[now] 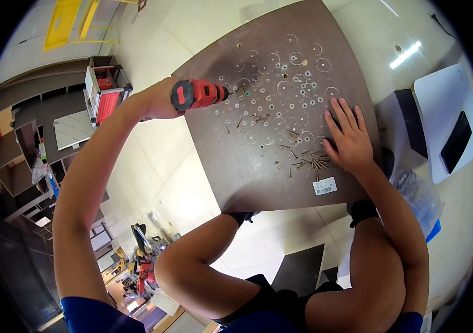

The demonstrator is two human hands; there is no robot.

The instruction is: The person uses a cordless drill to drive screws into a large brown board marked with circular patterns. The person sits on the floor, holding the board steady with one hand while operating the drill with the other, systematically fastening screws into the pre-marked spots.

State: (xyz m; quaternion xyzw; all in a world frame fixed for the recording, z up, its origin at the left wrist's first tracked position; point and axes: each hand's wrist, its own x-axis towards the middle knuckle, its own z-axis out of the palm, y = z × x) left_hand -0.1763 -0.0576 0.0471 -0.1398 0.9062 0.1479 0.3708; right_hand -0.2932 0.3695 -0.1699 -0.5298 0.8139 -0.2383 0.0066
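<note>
Your left hand (pixel 161 101) was curled around the red and black drill (pixel 199 94), with most of its fingers hidden. Your right hand (pixel 352 141) lay flat and spread on the brown board (pixel 225 177). The drill's tip was over the board, but I couldn't tell if it touched anything. Lots of little holes (pixel 285 75) and round rings (pixel 323 65) were already there, so much looked done. Loose screws (pixel 318 164) lay in a heap near your right hand, maybe still left to handle.
</note>
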